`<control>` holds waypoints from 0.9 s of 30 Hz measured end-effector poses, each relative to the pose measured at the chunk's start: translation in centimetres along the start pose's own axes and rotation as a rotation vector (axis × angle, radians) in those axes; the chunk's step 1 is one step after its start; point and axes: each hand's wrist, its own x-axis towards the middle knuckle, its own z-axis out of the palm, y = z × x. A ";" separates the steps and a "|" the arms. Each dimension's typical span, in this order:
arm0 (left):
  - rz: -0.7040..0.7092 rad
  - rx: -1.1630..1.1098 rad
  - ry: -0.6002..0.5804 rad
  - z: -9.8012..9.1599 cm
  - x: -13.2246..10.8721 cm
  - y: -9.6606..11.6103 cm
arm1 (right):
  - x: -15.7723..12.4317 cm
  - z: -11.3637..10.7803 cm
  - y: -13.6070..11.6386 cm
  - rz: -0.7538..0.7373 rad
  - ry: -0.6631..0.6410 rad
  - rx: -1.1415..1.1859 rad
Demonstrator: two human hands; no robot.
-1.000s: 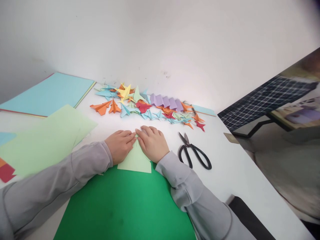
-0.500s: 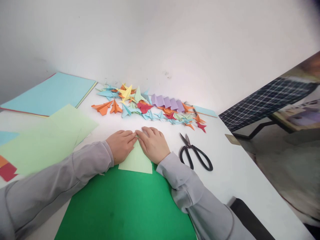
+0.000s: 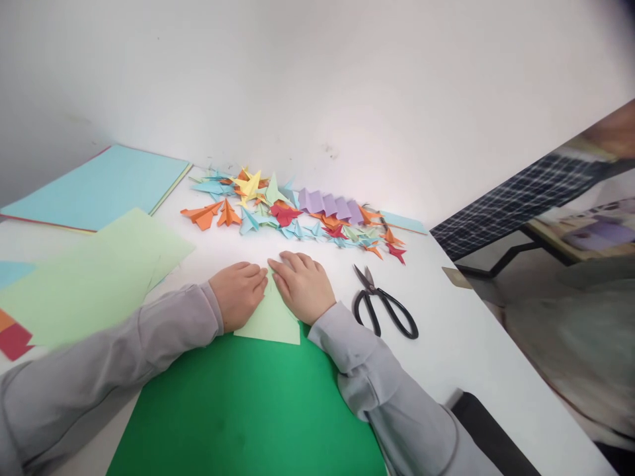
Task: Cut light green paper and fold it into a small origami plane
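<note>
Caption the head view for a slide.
Left hand and right hand on a small pale-green paper, scissors to the right, colorful folded shapes beyond.

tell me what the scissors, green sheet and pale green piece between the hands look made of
Scissors: blades seem metal, by their dark grey sheen; smooth black handles, perhaps plastic-coated.
Green sheet: probably smooth matte card or paper, by its flat, even colour; foam possible.
Pale green piece: likely matte paper, by its thin, straight edge and lack of shine.
</note>
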 end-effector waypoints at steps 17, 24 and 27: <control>0.045 0.044 -0.087 -4.7 -4.8 4.3 | 0.0 -0.1 -0.2 0.018 -0.011 0.007; 0.047 -0.014 -0.035 -5.4 -5.4 4.4 | -0.1 0.0 -0.1 0.017 -0.006 0.004; -0.002 -0.109 -0.036 -6.4 -6.3 4.3 | -0.1 -0.1 -0.2 0.022 -0.016 0.005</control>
